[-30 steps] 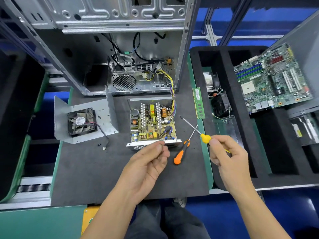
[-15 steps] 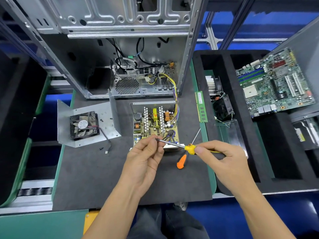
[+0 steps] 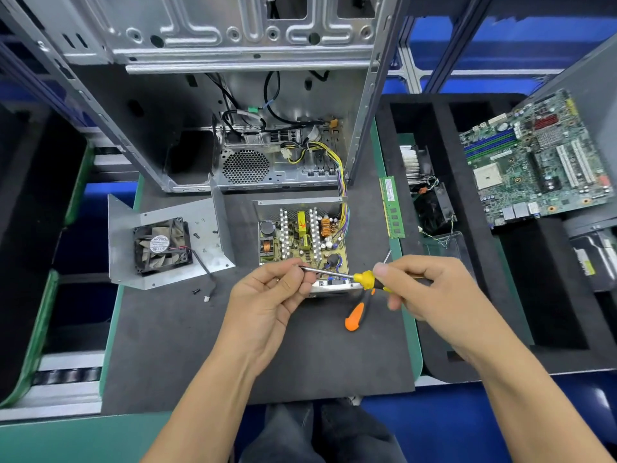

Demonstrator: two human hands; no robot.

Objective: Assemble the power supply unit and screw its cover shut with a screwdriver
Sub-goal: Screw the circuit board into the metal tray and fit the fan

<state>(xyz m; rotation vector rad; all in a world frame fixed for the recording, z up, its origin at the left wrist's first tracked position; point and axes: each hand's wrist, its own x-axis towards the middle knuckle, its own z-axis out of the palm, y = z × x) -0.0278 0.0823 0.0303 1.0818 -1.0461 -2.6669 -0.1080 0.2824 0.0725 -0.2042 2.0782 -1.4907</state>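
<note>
Both hands have come together since a second ago. Now the left hand [image 3: 267, 295] pinches the tip of the yellow screwdriver [image 3: 362, 279], and the right hand [image 3: 430, 292] holds its handle with curled fingers. They hover in the middle of the frame, over the near edge of the open power supply [image 3: 302, 238]. Its cover [image 3: 167, 242], with the fan, lies to the left. An orange screwdriver [image 3: 355, 315] lies on the mat [image 3: 173, 345].

PSU base [image 3: 302, 233] sits open on the dark surface [image 3: 167, 329], yellow circuit board and heatsinks exposed, wire bundle running up into the PC case. Its bent metal cover [image 3: 207, 225] lies to the left, fan [image 3: 162, 245] face up on it. Yellow-handled screwdriver [image 3: 362, 279] is held level over the base's near edge.
</note>
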